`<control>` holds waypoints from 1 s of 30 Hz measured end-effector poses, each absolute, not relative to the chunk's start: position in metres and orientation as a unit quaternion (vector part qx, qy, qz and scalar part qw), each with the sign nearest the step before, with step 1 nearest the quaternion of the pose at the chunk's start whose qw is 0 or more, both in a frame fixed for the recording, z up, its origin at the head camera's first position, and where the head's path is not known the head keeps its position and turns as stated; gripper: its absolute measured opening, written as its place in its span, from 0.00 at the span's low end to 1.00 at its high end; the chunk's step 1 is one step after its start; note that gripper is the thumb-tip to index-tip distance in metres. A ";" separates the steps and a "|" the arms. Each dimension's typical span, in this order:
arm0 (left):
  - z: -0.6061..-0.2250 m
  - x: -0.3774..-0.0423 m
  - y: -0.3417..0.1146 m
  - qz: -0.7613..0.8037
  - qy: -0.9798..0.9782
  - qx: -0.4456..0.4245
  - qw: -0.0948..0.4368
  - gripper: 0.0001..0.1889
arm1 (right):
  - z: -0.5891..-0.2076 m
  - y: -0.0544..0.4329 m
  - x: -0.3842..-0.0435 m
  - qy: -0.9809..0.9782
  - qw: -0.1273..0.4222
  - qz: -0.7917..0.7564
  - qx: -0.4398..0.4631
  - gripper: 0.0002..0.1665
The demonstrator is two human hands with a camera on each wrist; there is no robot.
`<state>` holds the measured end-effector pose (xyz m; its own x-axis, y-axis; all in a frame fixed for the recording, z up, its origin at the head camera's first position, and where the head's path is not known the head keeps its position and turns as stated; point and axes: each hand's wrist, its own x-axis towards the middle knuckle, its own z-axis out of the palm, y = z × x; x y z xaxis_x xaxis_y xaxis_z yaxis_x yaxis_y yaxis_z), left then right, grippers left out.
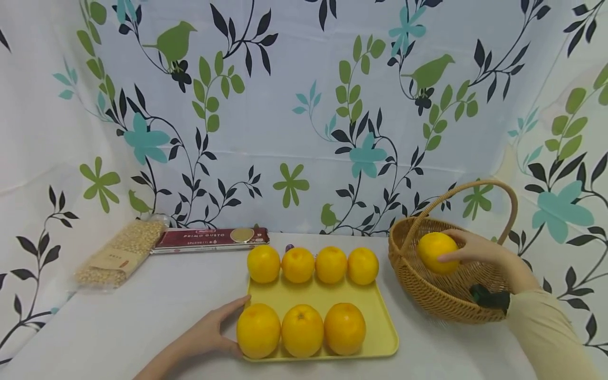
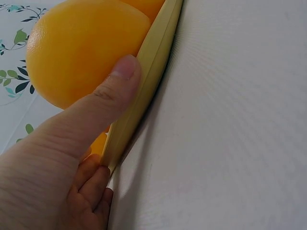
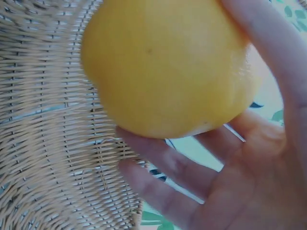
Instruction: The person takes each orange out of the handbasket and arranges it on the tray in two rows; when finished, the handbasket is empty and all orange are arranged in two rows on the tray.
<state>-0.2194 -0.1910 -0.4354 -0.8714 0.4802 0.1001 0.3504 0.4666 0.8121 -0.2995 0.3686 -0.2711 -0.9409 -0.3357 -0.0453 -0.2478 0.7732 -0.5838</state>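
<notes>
My right hand (image 1: 475,250) holds a large orange (image 1: 437,253) over the wicker basket (image 1: 427,295). In the right wrist view the thumb and fingers curl round the orange (image 3: 168,72), beside the woven basket wall (image 3: 43,120). My left hand (image 1: 214,327) grips the left front corner of a yellow tray (image 1: 309,295). In the left wrist view its thumb lies along the tray's rim (image 2: 144,91), close to an orange (image 2: 86,52). Two rows of oranges sit on the tray: several at the back (image 1: 297,265) and three in front (image 1: 302,331).
The basket's arched handle (image 1: 510,206) rises beside my right hand. A dark object (image 1: 489,298) shows by the right sleeve (image 1: 546,322). A red spaghetti pack (image 1: 209,240) and a bag of pale grains or beans (image 1: 123,253) lie at the back left, before a patterned cloth (image 1: 304,105).
</notes>
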 end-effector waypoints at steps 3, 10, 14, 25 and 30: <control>-0.435 -0.220 -0.192 0.454 0.855 0.241 0.073 0.51 | -0.267 0.365 -0.293 0.942 0.061 -0.291 -0.157 0.41; -0.436 -0.222 -0.195 0.445 0.862 0.235 0.067 0.50 | -0.264 0.360 -0.287 0.935 0.044 -0.313 -0.161 0.40; -0.437 -0.222 -0.195 0.448 0.859 0.239 0.070 0.49 | -0.262 0.358 -0.284 0.913 0.050 -0.370 -0.165 0.40; -0.438 -0.222 -0.192 0.454 0.855 0.240 0.071 0.49 | -0.253 0.334 -0.251 0.851 0.083 -0.435 -0.283 0.31; -0.438 -0.221 -0.191 0.452 0.855 0.244 0.066 0.50 | -0.264 0.319 -0.238 0.838 0.110 -0.445 -0.296 0.32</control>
